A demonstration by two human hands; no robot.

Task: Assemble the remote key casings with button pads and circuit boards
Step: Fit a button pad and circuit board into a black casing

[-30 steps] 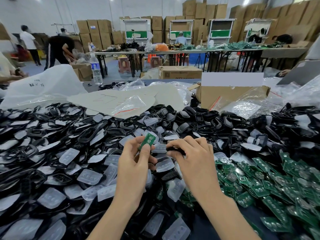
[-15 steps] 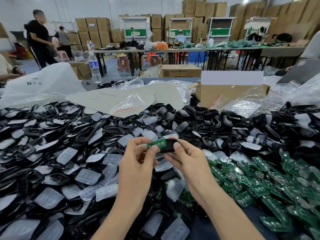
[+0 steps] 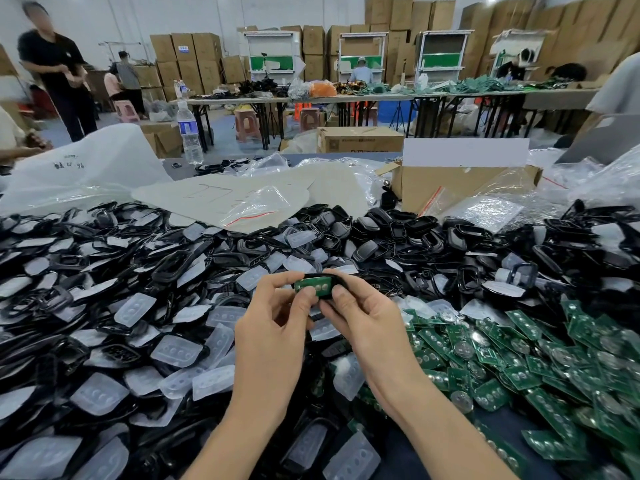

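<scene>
Both hands hold one black remote key casing (image 3: 328,295) above the table's middle. A green circuit board (image 3: 313,285) with three round contacts lies inside it, facing up. My left hand (image 3: 273,327) pinches the casing's left end, thumb on the board. My right hand (image 3: 363,317) grips the right end, thumb under the casing's edge. Black casings (image 3: 173,268) and translucent white button pads (image 3: 176,351) cover the table to the left and in front. Green circuit boards (image 3: 519,362) lie heaped to the right.
An open cardboard box (image 3: 457,181) and clear plastic bags (image 3: 485,213) stand behind the piles. A large white bag (image 3: 76,174) lies at the back left, a water bottle (image 3: 188,133) beyond it. A person in black (image 3: 55,71) stands far left; other workers sit at distant tables.
The green board, pinched apart in my left hand a second ago, has been brought to the black casing in my right hand and now lies seated inside it. Both hands rose slightly.
</scene>
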